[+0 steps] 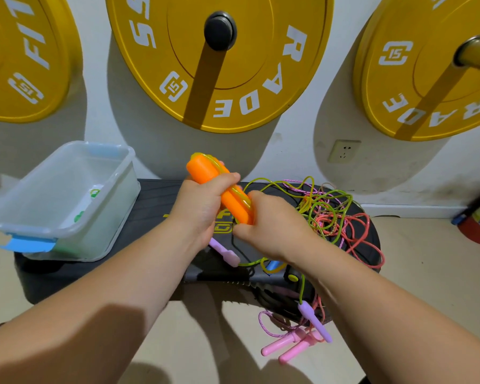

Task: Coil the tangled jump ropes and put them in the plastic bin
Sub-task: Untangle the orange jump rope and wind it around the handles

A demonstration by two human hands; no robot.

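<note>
Head view: the left hand [203, 206] grips the pair of orange handles [205, 170] at mid-length, fingers curled over the top. The handles lie side by side, tilted, with the upper end toward 10 o'clock and the lower end toward 4 o'clock. The right hand [272, 231] is closed on the lower end of the handles, thumb on top; its fingers are hidden beneath. A yellow-green cord [277, 182] runs lengthwise over the handles and leads off toward 3 o'clock into the tangle of ropes [333, 214].

The tangle holds yellow-green, red and pink-patterned cords, intertwined, and lies on the 3 o'clock end of the black step platform [155, 212]. The plastic bin [108, 217] stands on the 9 o'clock end of the platform, well apart from the tangle, lid off, with a blue latch [28, 243] at its near end.

A purple handle [225, 252] lies on the platform just below the left hand. A blue handle [273, 264] shows partly under the right wrist. At 5 o'clock from the hands, a second purple handle [315, 322] hangs over the platform edge, beside two pink handles [288, 346] on the floor.

Yellow weight plates [250, 65] hang on the wall at 12 o'clock; a wall socket [344, 151] sits at 2 o'clock
</note>
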